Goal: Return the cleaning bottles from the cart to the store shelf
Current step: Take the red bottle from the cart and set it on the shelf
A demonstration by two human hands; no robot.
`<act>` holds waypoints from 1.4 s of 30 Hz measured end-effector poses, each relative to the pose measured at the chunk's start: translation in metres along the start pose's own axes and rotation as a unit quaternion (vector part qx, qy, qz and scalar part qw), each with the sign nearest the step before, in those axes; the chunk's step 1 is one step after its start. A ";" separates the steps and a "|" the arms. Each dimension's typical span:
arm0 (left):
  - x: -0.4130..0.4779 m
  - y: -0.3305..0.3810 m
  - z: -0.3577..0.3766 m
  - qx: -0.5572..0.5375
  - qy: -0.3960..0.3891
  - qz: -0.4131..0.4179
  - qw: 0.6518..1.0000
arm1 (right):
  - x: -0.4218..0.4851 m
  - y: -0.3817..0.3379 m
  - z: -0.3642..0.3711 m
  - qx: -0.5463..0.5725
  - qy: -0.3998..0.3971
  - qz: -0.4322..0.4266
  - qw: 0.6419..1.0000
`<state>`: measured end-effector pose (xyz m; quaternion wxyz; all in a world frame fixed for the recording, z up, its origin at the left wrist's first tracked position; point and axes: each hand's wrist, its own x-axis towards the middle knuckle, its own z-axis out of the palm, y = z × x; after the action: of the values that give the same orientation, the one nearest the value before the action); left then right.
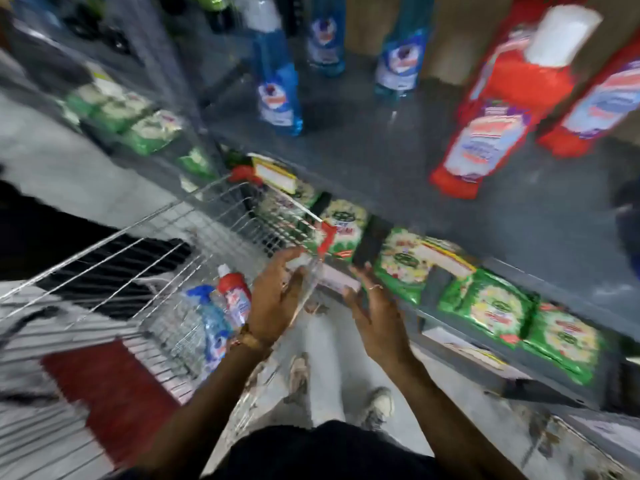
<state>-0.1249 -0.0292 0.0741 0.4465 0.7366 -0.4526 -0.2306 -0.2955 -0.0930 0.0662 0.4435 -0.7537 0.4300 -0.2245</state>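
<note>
Both forearms reach forward and slightly inward from the bottom of the head view, bare to the elbow. The left hand point(273, 303) is held upright with its palm turned inward toward the other hand, fingers loosely spread and curled, and a band sits at its wrist. The right hand point(375, 315) shows its back, fingers extended forward and apart, with a ring on one finger. Neither hand grips anything.

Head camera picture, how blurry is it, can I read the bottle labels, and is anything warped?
Head view: motion blur smears everything; labels on the blue bottles and red bottles on the shelf are unreadable. Both hands, left hand and right hand, are soft-edged. Wide-angle distortion tilts the shelf and the cart. Lighting is dim and flat, without glare.
</note>
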 end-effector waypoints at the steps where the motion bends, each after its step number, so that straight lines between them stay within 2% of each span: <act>1: -0.002 -0.028 -0.020 0.015 0.016 -0.040 0.999 | 0.012 -0.008 0.023 -0.017 -0.025 -0.022 0.999; 4: -0.005 -0.113 -0.057 0.076 0.023 -0.219 0.972 | 0.051 -0.027 0.089 -0.081 -0.087 -0.053 0.992; 6: -0.007 -0.165 -0.067 0.086 0.011 -0.342 0.936 | 0.081 -0.033 0.131 -0.123 -0.144 -0.026 0.982; 8: -0.007 -0.205 -0.061 0.087 -0.040 -0.422 0.901 | 0.102 -0.027 0.159 -0.211 -0.166 -0.002 0.963; 10: -0.005 -0.239 -0.049 0.102 -0.097 -0.466 0.874 | 0.113 -0.018 0.178 -0.298 -0.186 0.027 0.936; 11: -0.003 -0.252 -0.043 0.098 -0.100 -0.483 0.864 | 0.114 -0.013 0.183 -0.315 -0.177 0.033 0.932; 14: 0.006 -0.280 -0.021 0.047 -0.049 -0.516 0.854 | 0.112 -0.005 0.183 -0.283 -0.110 0.005 0.953; 17: 0.018 -0.298 -0.006 -0.020 0.013 -0.530 0.848 | 0.114 -0.002 0.186 -0.300 -0.090 -0.027 0.949; 21: 0.026 -0.309 -0.001 -0.021 0.022 -0.567 0.823 | 0.116 -0.001 0.186 -0.297 -0.081 -0.051 0.950; 26: 0.031 -0.304 -0.006 -0.076 0.008 -0.564 0.822 | 0.115 0.002 0.187 -0.282 -0.068 -0.042 0.956; 30: 0.037 -0.270 -0.028 -0.169 0.013 -0.500 0.849 | 0.113 0.002 0.186 -0.277 -0.071 -0.020 0.958; 32: 0.039 -0.240 -0.048 -0.219 0.022 -0.450 0.865 | 0.112 -0.003 0.181 -0.238 -0.092 -0.002 0.967; 33: 0.041 -0.224 -0.058 -0.234 0.024 -0.422 0.876 | 0.113 -0.008 0.178 -0.180 -0.111 0.015 0.977; 35: 0.043 -0.180 -0.081 -0.250 0.019 -0.366 0.896 | 0.112 -0.024 0.163 0.009 -0.139 0.065 0.988; 38: 0.045 -0.110 -0.106 -0.272 -0.013 -0.282 0.920 | 0.102 -0.053 0.132 0.252 -0.177 0.140 0.941; 40: 0.044 -0.067 -0.111 -0.285 -0.046 -0.230 0.929 | 0.088 -0.065 0.106 0.307 -0.195 0.151 0.919; 42: 0.039 -0.033 -0.108 -0.302 -0.079 -0.191 0.931 | 0.071 -0.071 0.077 0.319 -0.169 0.152 0.920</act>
<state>-0.0105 -0.0079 0.1013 0.5581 0.6188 -0.2462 -0.4950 -0.1710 -0.0999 0.0854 0.7553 -0.5245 0.3638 -0.1484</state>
